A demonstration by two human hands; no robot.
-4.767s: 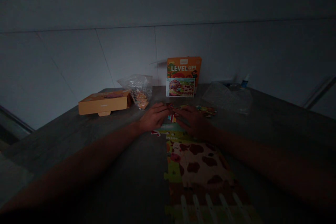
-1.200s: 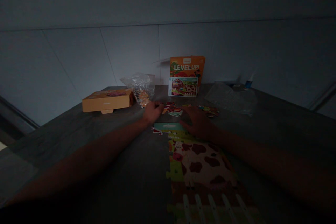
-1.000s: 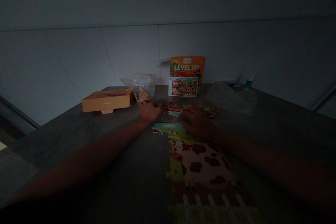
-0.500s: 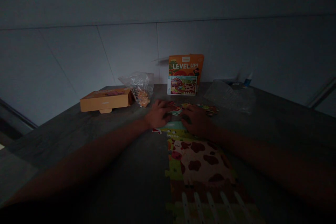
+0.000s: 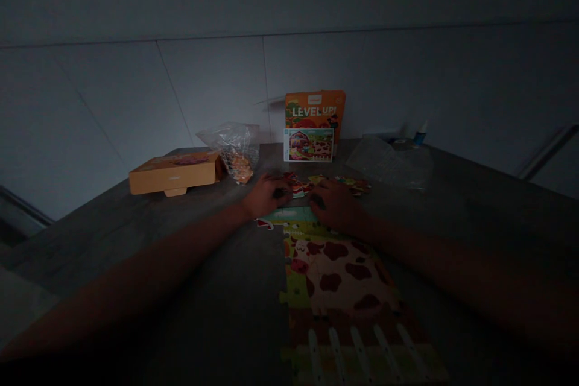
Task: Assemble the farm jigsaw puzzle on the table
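A partly joined puzzle (image 5: pixel 344 277) showing a spotted cow and a white fence lies on the grey table. Beyond its far edge are loose puzzle pieces (image 5: pixel 357 184) in a pile. My left hand (image 5: pixel 266 194) is at the left of the pile, fingers curved down over the pieces; what lies under the fingertips is too dark to tell. My right hand (image 5: pixel 333 202) rests at the puzzle's far right edge, fingers bent toward the pile, their tips partly hidden. A red and white piece (image 5: pixel 265 224) sticks out at the puzzle's far left corner.
An orange box (image 5: pixel 174 175) lies at the left beside a clear bag (image 5: pixel 239 160) with orange contents. A picture card (image 5: pixel 309 145) leans on an orange "LEVEL UP!" box (image 5: pixel 314 110) near the wall. At the right are a clear plastic wrapper (image 5: pixel 393 163) and a small blue bottle (image 5: pixel 420 134).
The whole view has shifted slightly, so things appear a little further left. Both hands stay near the pile, with only small finger movement.
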